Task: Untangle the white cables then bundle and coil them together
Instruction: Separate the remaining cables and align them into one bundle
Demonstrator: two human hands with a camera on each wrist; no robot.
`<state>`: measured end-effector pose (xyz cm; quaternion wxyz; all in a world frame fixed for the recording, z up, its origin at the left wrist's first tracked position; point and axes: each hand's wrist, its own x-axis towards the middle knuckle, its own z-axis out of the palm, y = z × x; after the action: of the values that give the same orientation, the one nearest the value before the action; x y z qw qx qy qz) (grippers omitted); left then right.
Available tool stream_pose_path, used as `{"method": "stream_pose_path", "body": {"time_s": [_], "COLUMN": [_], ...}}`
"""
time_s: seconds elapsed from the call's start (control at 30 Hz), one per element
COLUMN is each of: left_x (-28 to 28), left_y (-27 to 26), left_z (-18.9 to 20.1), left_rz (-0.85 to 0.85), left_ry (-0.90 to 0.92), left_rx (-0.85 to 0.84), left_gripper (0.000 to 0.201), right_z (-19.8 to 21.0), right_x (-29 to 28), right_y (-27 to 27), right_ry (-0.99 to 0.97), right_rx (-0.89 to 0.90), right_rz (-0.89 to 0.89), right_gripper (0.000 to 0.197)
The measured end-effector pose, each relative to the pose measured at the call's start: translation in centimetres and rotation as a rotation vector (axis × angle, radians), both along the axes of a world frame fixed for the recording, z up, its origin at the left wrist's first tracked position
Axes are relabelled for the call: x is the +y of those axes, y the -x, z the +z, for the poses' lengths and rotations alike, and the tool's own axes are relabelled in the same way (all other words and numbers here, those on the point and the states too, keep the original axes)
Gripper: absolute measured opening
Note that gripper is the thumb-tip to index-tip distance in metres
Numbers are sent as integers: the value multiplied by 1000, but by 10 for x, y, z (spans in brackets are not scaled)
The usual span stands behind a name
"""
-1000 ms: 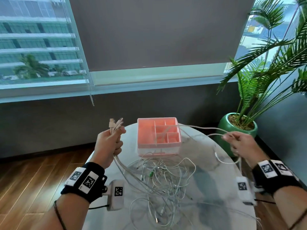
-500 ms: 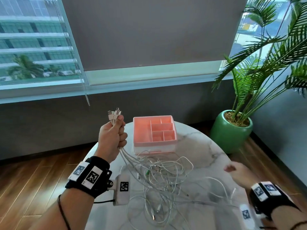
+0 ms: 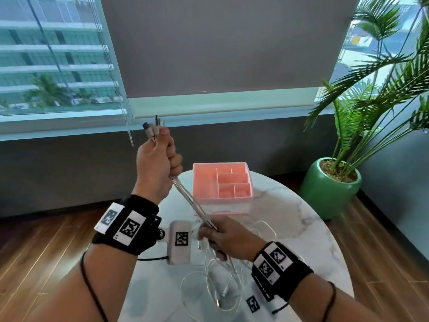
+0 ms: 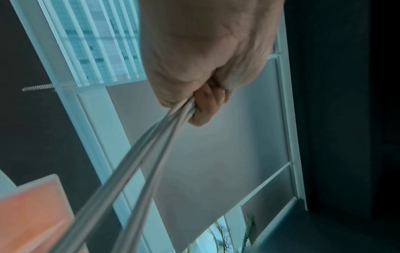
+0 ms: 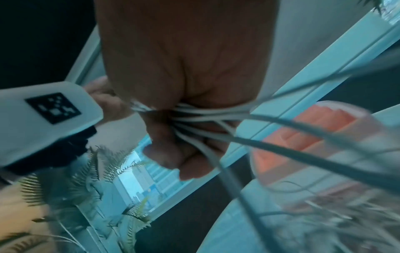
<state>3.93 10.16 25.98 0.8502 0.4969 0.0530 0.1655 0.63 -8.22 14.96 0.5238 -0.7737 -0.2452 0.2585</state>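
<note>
Several white cables [image 3: 192, 202] run taut as one bundle between my two hands. My left hand [image 3: 157, 163] is raised above the table and grips the bundle near its plugs [image 3: 153, 130], which stick up out of the fist. The left wrist view shows the bundle [image 4: 138, 164] leaving the curled fingers [image 4: 205, 106]. My right hand [image 3: 222, 235] grips the same cables lower down, just in front of the pink box. In the right wrist view the strands [image 5: 194, 118] cross the palm under curled fingers [image 5: 184, 154]. Loose loops [image 3: 213, 282] hang below onto the table.
A pink compartment box [image 3: 222, 182] stands on the round marble table [image 3: 301, 228], just beyond my right hand. A potted palm in a green pot [image 3: 329, 189] stands on the floor at the right. Wooden floor [image 3: 46, 240] lies to the left, with a window wall behind.
My right hand swung from the far right to the middle and took hold of the bundle below my left hand. The left hand rose, pulling the cables taut off the table.
</note>
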Motion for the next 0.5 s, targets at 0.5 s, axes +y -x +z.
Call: {"method": "stream_pose_path", "body": {"time_s": [0.5], "left_x": [59], "left_y": [-11], "left_z": [-84], "left_rz": [164], "left_ry": [98], "left_rx": [169], "left_gripper": [40], "right_z": [-67], "right_x": [-249], "right_y": [-35], "right_ry": [649], "right_rx": [-84], "right_rz": [-344], "right_gripper": [52]}}
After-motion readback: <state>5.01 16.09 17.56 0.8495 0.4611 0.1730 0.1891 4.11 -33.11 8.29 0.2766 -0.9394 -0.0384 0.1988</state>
